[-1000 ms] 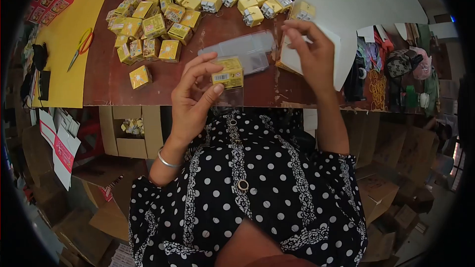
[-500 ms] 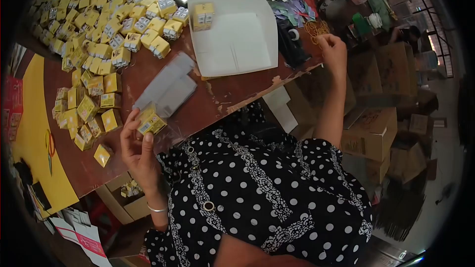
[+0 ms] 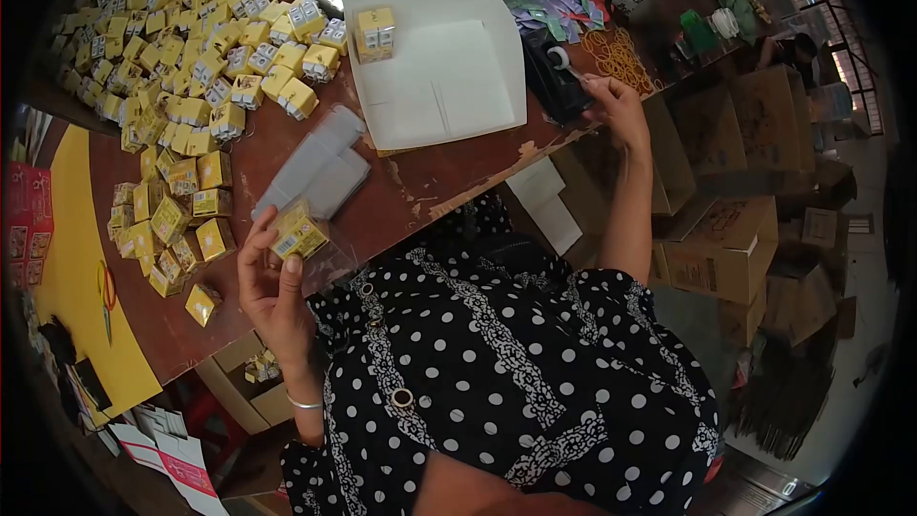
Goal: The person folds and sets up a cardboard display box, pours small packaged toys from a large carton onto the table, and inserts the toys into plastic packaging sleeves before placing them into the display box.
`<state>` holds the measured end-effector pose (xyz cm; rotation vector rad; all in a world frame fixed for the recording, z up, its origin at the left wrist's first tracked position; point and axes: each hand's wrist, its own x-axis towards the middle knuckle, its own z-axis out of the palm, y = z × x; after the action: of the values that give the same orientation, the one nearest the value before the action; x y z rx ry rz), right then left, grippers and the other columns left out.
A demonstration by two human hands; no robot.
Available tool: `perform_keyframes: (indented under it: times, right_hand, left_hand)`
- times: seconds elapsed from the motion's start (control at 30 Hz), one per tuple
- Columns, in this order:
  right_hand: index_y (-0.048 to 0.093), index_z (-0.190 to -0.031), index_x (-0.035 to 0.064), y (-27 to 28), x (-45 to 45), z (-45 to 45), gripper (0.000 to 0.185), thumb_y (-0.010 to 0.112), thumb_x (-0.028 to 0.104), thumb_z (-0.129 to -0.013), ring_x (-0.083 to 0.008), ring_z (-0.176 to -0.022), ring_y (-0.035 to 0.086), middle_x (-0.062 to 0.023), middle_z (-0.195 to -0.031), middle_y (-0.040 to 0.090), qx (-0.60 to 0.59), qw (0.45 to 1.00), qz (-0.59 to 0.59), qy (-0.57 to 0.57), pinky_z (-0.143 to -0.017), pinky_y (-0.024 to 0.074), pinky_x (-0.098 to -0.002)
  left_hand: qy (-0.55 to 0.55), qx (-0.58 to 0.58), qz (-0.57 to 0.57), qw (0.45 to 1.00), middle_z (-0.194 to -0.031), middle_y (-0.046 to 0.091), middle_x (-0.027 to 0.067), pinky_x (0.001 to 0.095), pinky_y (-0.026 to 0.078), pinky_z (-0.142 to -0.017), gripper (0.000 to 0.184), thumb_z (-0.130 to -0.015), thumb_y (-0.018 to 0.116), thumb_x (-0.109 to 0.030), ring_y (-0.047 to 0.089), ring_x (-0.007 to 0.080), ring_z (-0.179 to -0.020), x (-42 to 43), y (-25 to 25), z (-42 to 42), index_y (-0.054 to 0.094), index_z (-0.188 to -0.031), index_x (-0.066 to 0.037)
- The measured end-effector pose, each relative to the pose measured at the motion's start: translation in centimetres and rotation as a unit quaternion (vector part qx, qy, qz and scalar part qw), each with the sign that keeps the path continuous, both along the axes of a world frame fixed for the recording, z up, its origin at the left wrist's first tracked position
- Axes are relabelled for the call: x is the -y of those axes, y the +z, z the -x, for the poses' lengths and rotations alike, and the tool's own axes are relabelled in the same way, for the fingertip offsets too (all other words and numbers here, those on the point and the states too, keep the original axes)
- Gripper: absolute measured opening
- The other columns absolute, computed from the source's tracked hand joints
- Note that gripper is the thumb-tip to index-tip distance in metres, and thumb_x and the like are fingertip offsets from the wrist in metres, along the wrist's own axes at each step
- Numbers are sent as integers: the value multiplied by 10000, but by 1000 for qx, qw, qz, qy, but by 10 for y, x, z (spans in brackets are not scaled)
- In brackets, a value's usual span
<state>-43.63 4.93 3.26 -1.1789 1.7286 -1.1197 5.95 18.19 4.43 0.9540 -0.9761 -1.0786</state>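
Note:
My left hand (image 3: 277, 291) grips a small yellow printed box (image 3: 299, 237) between thumb and fingers, above the front edge of the table. Clear plastic film shows around the box. My right hand (image 3: 619, 113) is pinched closed beside a black tape dispenser (image 3: 554, 86) at the table's right edge. A pale strip of tape (image 3: 575, 72) runs from the white tape roll (image 3: 558, 56) to my right fingertips. Flat clear plastic sleeves (image 3: 320, 162) lie just beyond my left hand.
An open white carton (image 3: 439, 86) holds one wrapped yellow block (image 3: 374, 33). Many yellow-and-white blocks (image 3: 210, 48) are heaped at the back left, with yellow boxes (image 3: 172, 215) nearer. Scissors (image 3: 105, 296), yellow rubber bands (image 3: 619, 59) and cardboard boxes (image 3: 716, 248) are around.
My right hand has moved left and slightly down, closer to the tape dispenser, and a pale strip now shows between roll and fingers. My left hand still holds the yellow box.

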Motion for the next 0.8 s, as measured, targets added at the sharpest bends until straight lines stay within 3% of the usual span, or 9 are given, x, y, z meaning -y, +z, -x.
perform_keyframes:
  times: [0.07,0.5,0.67,0.8]
  right_hand:
    - [679,-955,-18,18,-7,-11,213,685,194,-943,-135,-939,641,-123,-1279,601,104,993,-24,-51,-697,589,-284]
    - [654,-970,-78,-37,-36,-12,160,653,81,-954,-188,-996,664,-237,-1396,506,136,984,91,-68,-781,611,-282]
    - [631,-973,-91,-35,-38,-19,150,624,58,-972,-200,-1021,651,-230,-1395,520,84,984,133,-83,-790,617,-300]
    - [623,-986,-45,-43,-37,-9,161,599,114,-1003,-207,-1055,637,-206,-1433,509,0,988,148,-52,-816,605,-324]
  left_hand:
    - [-2,0,-4,1000,-1506,423,219,390,418,-1095,343,-947,616,3,514,270,-1305,1,1,1,535,-1280,-5]
    - [-15,-16,-12,1000,-1505,425,220,377,430,-1084,348,-942,626,5,508,265,-1309,5,3,3,538,-1279,-9]
    - [-8,-10,37,999,-1496,434,216,372,433,-1071,344,-931,634,9,506,257,-1304,13,8,8,552,-1265,-15]
    - [-4,19,56,998,-1482,449,196,331,447,-1023,315,-921,648,9,505,223,-1284,15,16,7,580,-1228,-11]
